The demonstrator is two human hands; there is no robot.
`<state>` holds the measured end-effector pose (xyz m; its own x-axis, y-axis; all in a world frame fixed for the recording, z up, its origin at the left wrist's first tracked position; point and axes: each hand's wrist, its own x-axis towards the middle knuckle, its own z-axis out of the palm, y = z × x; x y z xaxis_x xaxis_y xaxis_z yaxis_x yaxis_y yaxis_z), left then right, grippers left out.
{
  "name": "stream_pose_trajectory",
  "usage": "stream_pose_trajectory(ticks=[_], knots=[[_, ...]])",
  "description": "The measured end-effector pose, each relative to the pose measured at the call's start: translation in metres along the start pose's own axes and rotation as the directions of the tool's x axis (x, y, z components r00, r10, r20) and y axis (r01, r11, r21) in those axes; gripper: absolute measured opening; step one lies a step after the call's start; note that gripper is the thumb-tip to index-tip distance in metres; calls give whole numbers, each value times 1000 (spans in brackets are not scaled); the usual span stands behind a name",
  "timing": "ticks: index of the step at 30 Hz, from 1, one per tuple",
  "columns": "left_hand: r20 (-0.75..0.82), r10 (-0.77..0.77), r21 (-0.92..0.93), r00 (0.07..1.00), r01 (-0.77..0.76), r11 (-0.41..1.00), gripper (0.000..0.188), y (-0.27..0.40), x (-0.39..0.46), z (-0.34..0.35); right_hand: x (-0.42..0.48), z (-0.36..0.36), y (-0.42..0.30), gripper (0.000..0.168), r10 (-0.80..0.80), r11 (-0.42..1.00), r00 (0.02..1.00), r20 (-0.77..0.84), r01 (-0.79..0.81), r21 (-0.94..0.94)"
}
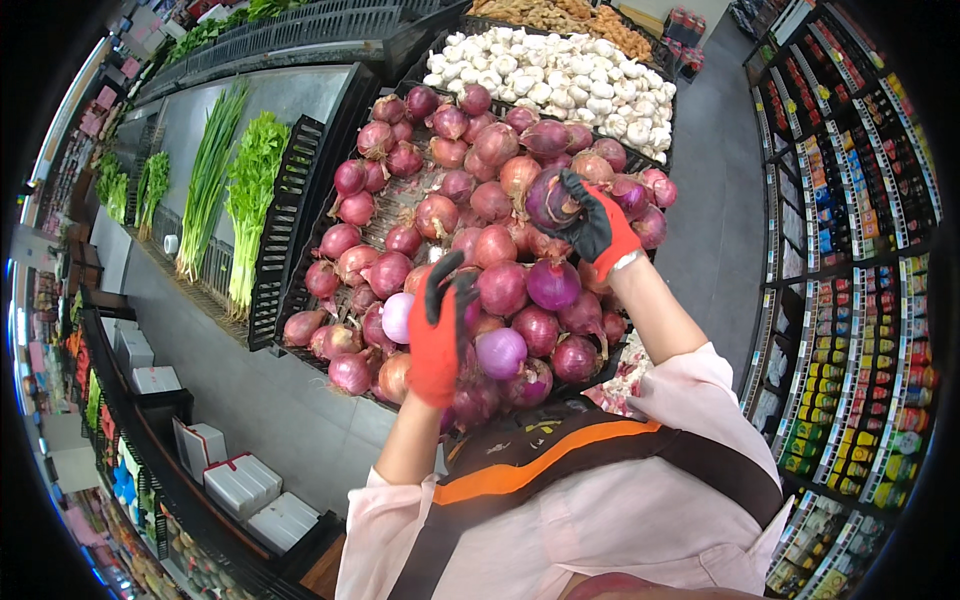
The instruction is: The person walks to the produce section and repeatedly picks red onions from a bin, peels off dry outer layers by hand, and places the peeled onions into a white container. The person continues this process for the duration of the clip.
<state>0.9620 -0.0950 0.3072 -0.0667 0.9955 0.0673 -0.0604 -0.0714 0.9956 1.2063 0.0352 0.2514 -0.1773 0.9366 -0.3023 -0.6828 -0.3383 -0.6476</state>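
Observation:
My right hand (602, 225), in a red glove with black-coated fingers, grips a dark purple red onion (551, 198) above the heap. The onion's dry outer skin looks partly loose. My left hand (438, 334), gloved the same way, hovers over the near part of the heap with its fingers apart; I see nothing held in it. Just left of it sits a pale, peeled-looking onion (397, 317). Another smooth light purple onion (501, 353) lies to its right. Around both hands, red onions (388, 274) fill a dark display bin, with some of its bottom showing between them.
White garlic bulbs (559, 75) fill the bin beyond, with ginger (536, 13) behind. Left stand celery (253, 202) and green onions (214, 180) by a black slatted crate (289, 225). Loose skins (626, 375) lie near my right elbow. Shelves of jars (832, 360) line the right aisle.

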Motion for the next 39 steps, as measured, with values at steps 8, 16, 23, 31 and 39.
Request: stream_pose_trajectory(ticks=[8, 16, 23, 31, 39], knots=[[182, 233, 333, 955, -283, 899, 51, 9, 12, 74, -99, 22, 8, 45, -336, 830, 929, 157, 371, -417], [361, 125, 410, 924, -278, 869, 47, 10, -29, 102, -179, -13, 2, 60, -393, 781, 890, 232, 456, -427], [491, 41, 239, 870, -180, 954, 43, -6, -61, 129, -246, -32, 1, 60, -424, 859, 903, 74, 426, -284], [623, 0, 359, 782, -286, 888, 37, 17, -97, 157, -303, -56, 17, 50, -598, 771, 790, -133, 523, -362], [714, 175, 123, 678, -368, 922, 34, 14, -113, 174, -339, -60, 27, 52, -647, 754, 709, -280, 539, -376]])
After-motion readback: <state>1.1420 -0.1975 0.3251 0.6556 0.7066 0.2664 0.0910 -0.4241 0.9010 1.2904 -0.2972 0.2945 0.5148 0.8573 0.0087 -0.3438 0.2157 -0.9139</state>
